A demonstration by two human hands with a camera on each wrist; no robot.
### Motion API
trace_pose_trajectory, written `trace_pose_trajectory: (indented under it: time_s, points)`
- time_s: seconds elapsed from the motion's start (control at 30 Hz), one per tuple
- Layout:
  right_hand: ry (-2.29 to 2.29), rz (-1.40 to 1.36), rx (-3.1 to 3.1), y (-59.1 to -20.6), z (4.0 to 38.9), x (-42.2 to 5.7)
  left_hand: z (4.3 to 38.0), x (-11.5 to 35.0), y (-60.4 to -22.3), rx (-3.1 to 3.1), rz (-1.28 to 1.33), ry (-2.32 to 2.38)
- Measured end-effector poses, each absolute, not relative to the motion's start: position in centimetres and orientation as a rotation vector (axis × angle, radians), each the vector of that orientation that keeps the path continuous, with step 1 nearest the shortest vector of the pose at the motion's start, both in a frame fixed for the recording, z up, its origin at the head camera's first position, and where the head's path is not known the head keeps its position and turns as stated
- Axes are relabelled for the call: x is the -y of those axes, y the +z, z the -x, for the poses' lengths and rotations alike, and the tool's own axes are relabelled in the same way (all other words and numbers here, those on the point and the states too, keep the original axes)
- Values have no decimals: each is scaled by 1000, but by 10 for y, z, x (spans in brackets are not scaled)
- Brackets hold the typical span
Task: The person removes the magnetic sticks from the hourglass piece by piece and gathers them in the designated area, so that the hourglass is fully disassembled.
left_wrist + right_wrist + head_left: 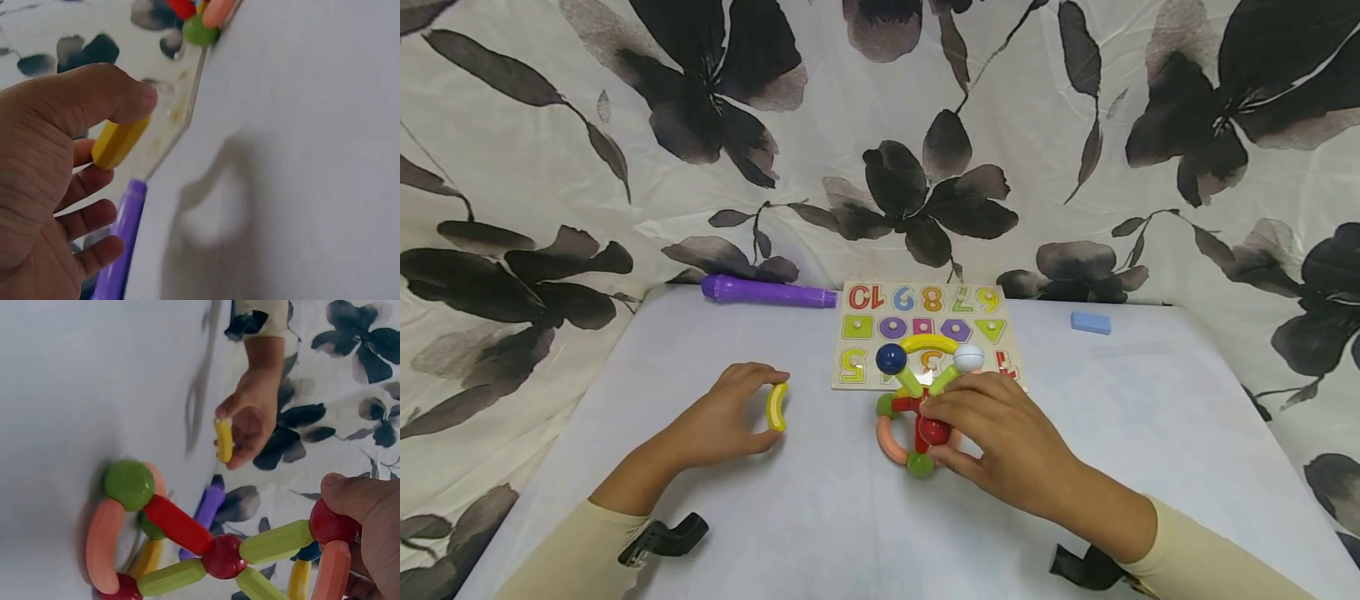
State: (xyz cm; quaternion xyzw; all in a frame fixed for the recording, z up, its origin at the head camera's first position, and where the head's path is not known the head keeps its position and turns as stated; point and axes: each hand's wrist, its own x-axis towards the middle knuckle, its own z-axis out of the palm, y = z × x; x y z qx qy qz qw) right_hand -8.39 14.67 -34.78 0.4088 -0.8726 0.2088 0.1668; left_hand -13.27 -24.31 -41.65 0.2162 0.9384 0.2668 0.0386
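My left hand point(726, 421) is left of centre above the table, pinching a short yellow curved rod point(777, 407) between thumb and fingertip. In the left wrist view the rod point(117, 142) shows flat sides, and the other fingers are spread loosely. My right hand point(1015, 442) grips a red ball point(332, 524) of a ball-and-rod construction point(892, 442). This joins green, red, dark blue and white balls with straight red and lime rods and curved salmon and yellow rods. The hand hides part of its right side in the head view.
Behind the construction lies a wooden number-and-shape puzzle board point(842, 367), partly covered by it in the head view. A purple microphone-shaped toy point(767, 292) lies to the board's left. Toward the back right is a small blue block point(1090, 322). A floral cloth point(880, 100) hangs behind the table.
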Motion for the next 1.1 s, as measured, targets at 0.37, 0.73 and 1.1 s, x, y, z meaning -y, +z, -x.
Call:
trace_pose_trajectory:
  time_s: [0.37,0.73,1.1]
  points:
    - [605,-1163,2482,-348,84,-147,134,283,-425,-2908,-657,765]
    - [599,-1148,2507,-347,83,-147,135,304,-434,-2926,-662,736]
    - [606,-1161,2488,-348,84,-147,135,303,-431,-2887,-556,662]
